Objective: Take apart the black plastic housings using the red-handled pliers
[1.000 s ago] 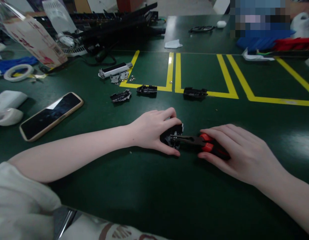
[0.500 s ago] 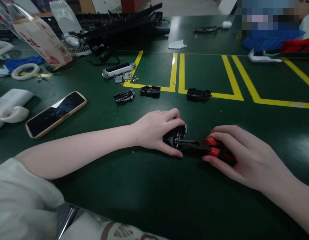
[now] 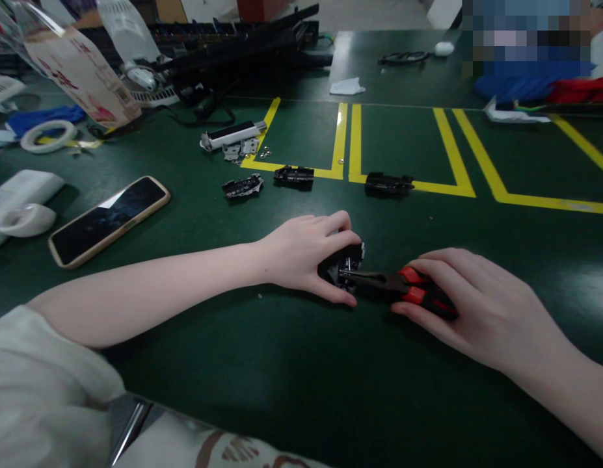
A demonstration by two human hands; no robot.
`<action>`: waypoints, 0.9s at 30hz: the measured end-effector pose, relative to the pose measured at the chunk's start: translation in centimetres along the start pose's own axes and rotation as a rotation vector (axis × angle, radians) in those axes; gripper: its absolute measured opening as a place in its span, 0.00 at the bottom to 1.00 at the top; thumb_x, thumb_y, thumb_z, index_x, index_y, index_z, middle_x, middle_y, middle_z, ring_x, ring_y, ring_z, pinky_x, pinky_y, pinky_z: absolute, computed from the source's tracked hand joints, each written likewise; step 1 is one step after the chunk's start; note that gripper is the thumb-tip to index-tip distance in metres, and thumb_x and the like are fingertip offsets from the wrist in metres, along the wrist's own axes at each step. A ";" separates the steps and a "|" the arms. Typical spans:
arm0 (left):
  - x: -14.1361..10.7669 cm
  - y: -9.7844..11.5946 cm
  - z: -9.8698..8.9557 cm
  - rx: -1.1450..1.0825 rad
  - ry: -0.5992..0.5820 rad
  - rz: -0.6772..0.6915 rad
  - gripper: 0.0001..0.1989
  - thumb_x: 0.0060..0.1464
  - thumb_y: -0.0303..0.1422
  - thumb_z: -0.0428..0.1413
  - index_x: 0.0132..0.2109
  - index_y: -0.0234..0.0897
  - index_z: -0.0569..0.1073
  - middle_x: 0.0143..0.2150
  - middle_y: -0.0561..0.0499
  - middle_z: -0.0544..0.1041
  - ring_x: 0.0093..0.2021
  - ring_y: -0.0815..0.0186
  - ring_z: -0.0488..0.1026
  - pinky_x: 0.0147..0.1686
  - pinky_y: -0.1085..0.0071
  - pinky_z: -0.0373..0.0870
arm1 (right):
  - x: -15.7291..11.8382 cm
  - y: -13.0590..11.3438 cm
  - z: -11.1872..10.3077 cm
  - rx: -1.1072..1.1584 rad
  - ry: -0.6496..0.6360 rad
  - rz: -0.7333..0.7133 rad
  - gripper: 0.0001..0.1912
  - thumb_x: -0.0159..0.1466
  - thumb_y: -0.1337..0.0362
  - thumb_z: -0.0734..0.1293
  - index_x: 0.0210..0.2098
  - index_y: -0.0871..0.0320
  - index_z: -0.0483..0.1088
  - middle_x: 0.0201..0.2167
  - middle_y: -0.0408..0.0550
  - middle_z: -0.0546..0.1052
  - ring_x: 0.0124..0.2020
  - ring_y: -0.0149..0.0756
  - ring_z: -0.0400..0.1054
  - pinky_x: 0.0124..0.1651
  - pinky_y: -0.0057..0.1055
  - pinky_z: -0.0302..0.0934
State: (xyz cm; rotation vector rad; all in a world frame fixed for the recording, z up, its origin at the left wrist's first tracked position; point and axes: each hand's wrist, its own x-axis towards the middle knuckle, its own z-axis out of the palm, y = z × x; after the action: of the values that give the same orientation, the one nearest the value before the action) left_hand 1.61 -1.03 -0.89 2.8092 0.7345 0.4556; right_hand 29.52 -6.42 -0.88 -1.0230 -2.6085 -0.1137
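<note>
My left hand [image 3: 313,257] is closed around a small black plastic part [image 3: 336,268] with bits of metal on it, held against the green table. Much of that part is hidden under my fingers. In my right hand [image 3: 477,305] are long-nose pliers [image 3: 393,283] with red and black handles. Their tips point left and touch the metal bits of the black part. Three similar black parts lie farther back: one on the left [image 3: 242,186], one in the middle [image 3: 294,175] and one on the right [image 3: 389,183].
A phone [image 3: 110,221], a white block-shaped object [image 3: 25,195] and a tape roll [image 3: 48,136] lie to the left. Behind my hands are a black-and-white piece [image 3: 233,135], small metal pieces [image 3: 240,151] and yellow tape lines [image 3: 408,187]. Black equipment [image 3: 242,62] stands at the back.
The pliers and my right hand have shifted very slightly left, with the tips still at the black part. My left hand stays in place.
</note>
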 end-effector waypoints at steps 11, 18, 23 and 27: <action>0.0 0.0 -0.1 -0.001 -0.014 -0.004 0.39 0.51 0.60 0.60 0.57 0.31 0.70 0.52 0.39 0.72 0.42 0.58 0.74 0.40 0.65 0.70 | 0.4 0.0 -0.6 -0.199 0.036 -0.125 0.18 0.73 0.56 0.56 0.42 0.64 0.69 0.35 0.56 0.75 0.33 0.40 0.71 0.32 0.34 0.68; 0.2 0.2 -0.4 0.002 -0.064 -0.008 0.38 0.53 0.58 0.60 0.57 0.30 0.71 0.53 0.39 0.71 0.39 0.61 0.73 0.36 0.68 0.68 | 0.7 0.2 -0.7 -0.226 0.074 -0.149 0.15 0.72 0.64 0.55 0.41 0.65 0.70 0.35 0.57 0.75 0.33 0.41 0.70 0.32 0.35 0.68; 0.2 0.3 -0.2 -0.044 -0.056 -0.043 0.41 0.52 0.58 0.60 0.60 0.29 0.69 0.53 0.40 0.70 0.38 0.62 0.72 0.37 0.68 0.68 | 0.8 0.2 -0.7 -0.212 0.071 -0.136 0.16 0.72 0.64 0.55 0.41 0.65 0.71 0.34 0.57 0.76 0.33 0.39 0.70 0.32 0.34 0.68; 0.3 0.2 -0.2 -0.100 -0.059 -0.066 0.40 0.51 0.57 0.62 0.60 0.31 0.70 0.53 0.41 0.70 0.39 0.62 0.72 0.37 0.69 0.69 | 0.9 0.0 -0.6 -0.217 0.075 -0.127 0.17 0.72 0.63 0.54 0.41 0.64 0.71 0.34 0.56 0.76 0.33 0.39 0.71 0.33 0.34 0.68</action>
State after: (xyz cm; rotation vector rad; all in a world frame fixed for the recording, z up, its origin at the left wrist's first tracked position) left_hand 1.86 -0.98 -0.56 2.6848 0.7672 0.3848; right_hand 29.10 -5.92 -0.02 -0.9006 -2.6336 -0.4663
